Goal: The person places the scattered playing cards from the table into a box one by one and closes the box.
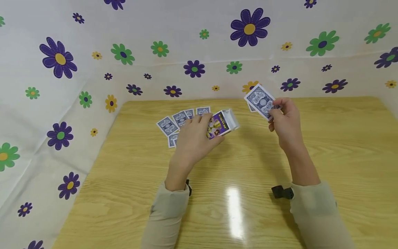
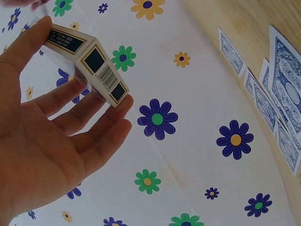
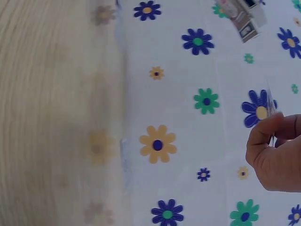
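Note:
My left hand [image 1: 194, 140] holds a small purple-and-gold playing card box [image 1: 219, 125] above the table, thumb on one side and fingers on the other. The box's white flap end points right, and its barcode end shows in the left wrist view. My right hand [image 1: 287, 121] pinches a blue-backed playing card [image 1: 261, 100] by its lower right corner, raised near the far edge. Part of another card [image 1: 252, 108] peeks out behind it; whether I hold that one too, I cannot tell. Several blue-backed cards [image 1: 167, 126] lie spread on the table, partly hidden by my left hand.
The wooden table [image 1: 130, 186] reaches back to a white cloth [image 1: 214, 45] printed with flowers, which also hangs along the left side. A bright light reflection lies on the tabletop between my forearms. Small black devices [image 1: 282, 192] sit at my wrists.

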Tool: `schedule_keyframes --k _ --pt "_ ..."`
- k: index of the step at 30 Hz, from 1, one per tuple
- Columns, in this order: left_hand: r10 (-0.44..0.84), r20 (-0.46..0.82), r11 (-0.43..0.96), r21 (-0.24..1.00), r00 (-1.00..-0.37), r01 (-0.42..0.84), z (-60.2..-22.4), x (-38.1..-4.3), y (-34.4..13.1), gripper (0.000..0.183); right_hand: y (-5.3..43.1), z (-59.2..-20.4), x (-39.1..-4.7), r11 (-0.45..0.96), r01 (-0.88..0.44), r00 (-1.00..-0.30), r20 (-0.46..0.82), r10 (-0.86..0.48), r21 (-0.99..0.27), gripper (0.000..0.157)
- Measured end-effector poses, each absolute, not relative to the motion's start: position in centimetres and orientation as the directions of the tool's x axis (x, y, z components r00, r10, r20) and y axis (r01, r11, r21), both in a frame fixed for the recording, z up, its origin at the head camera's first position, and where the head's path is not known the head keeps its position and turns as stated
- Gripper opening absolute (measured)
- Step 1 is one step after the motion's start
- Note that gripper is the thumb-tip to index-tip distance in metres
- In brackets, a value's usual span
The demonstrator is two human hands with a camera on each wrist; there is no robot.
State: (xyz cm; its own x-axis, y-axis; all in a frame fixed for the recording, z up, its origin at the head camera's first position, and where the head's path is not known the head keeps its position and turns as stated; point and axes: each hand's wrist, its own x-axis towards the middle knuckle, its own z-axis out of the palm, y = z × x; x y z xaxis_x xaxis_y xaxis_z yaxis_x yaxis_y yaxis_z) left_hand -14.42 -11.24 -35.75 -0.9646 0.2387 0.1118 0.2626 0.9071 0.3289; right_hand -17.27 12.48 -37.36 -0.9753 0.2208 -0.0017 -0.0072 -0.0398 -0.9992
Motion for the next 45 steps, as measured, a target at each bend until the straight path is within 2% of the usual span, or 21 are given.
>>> schedule_keyframes --k 3,8,13,16,21,27,32,40,45 --pt "0.25 0.125 0.904 0.325 -0.96 0.278 -35.9 -14.4 -11.4 0.075 12.2 -36.5 -16.4 -0.009 -0.052 -0.977 0.049 0.205 -0.999 0.018" --pt "0.285 0.147 0.888 0.331 -0.947 0.319 -36.0 -14.3 -11.2 0.076 12.0 -35.7 -15.2 0.141 -0.15 -0.97 0.174 0.172 -0.979 0.017" --pt "0.301 0.194 0.872 0.34 -0.934 0.352 -36.1 -14.3 -11.1 0.076 11.8 -34.9 -14.2 0.202 -0.273 -0.948 0.298 0.107 -0.941 0.022" --pt "0.305 0.21 0.868 0.34 -0.929 0.362 -36.1 -14.2 -11.1 0.076 11.6 -34.3 -13.7 0.222 -0.345 -0.922 0.374 0.103 -0.912 0.025" --pt "0.32 0.218 0.869 0.319 -0.922 0.377 -36.1 -14.2 -11.0 0.076 11.4 -34.0 -13.3 0.347 -0.442 -0.854 0.507 0.121 -0.827 0.02" --pt "0.329 0.22 0.874 0.298 -0.918 0.384 -36.0 -14.1 -10.6 0.077 11.5 -34.1 -13.1 0.452 -0.533 -0.776 0.626 0.077 -0.716 0.02" --pt "0.337 0.222 0.874 0.288 -0.915 0.392 -36.0 -14.0 -10.3 0.076 11.4 -34.1 -13.0 0.49 -0.565 -0.75 0.661 0.031 -0.664 0.02" --pt "0.344 0.217 0.874 0.282 -0.914 0.396 -36.0 -14.0 -10.1 0.077 11.1 -34.4 -12.8 0.508 -0.531 -0.789 0.614 -0.004 -0.678 0.019" --pt "0.337 0.212 0.877 0.283 -0.917 0.388 -36.0 -13.9 -10.0 0.077 10.7 -34.4 -12.7 0.47 -0.517 -0.806 0.592 0.016 -0.715 0.018"
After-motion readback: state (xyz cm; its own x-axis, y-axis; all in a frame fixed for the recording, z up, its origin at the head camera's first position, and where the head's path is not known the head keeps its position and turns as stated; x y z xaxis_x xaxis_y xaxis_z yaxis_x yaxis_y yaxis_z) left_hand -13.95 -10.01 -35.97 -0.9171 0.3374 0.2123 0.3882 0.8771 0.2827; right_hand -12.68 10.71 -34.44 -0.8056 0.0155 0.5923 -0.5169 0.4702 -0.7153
